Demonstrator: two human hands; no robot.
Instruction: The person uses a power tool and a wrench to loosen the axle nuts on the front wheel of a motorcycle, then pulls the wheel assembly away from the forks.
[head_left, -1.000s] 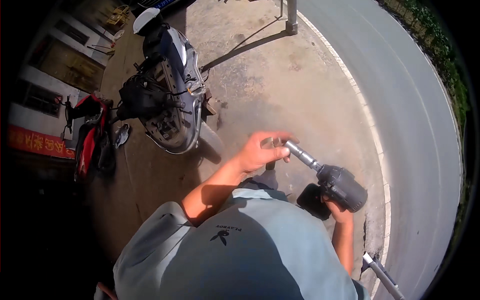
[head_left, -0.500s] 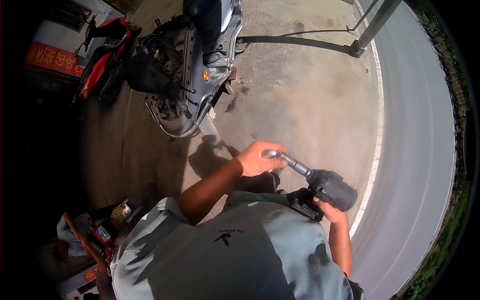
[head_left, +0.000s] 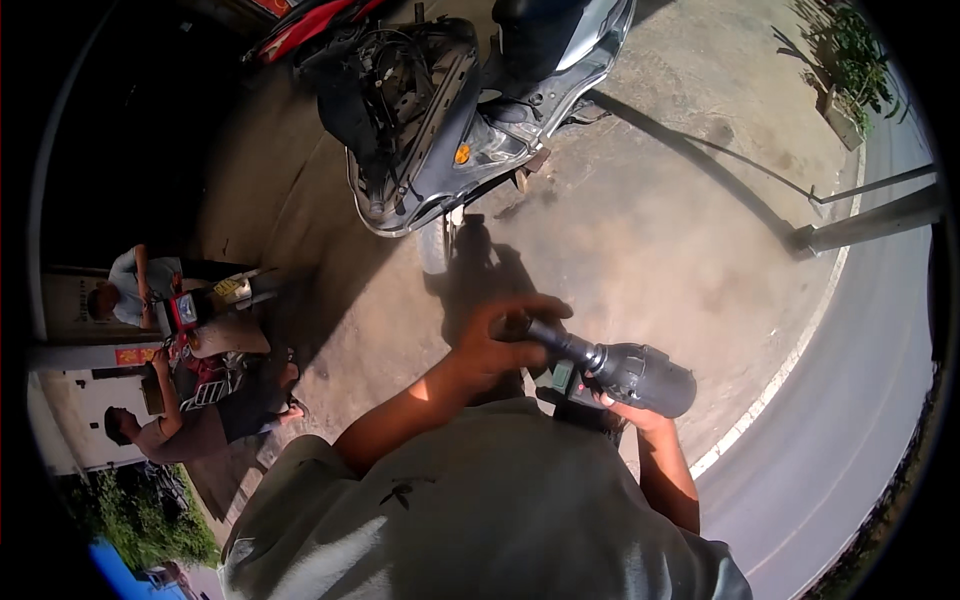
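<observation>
The cordless impact wrench is located directly in front of the wearer's shirt, right of the body's midline, with its nose directed up and to the left. The right hand is closed on the grip beneath the motor housing, a position that presumably carries most of the tool's weight. The battery pack shows just below the nose.

The left hand is curved about the outer end of the long socket, thumb below and fingers above, probably to steady the nose. Shade hides the contact, so whether these fingers grip or only surround the tip cannot be told.

Ahead, on the concrete apron, stands a scooter with its internal frame exposed, evidently uncovered to give access. Its near wheel points toward the wearer. At left, two people attend a red motorcycle. At right, beyond a metal post, runs the paved road; a leafy plant stands farther up.
</observation>
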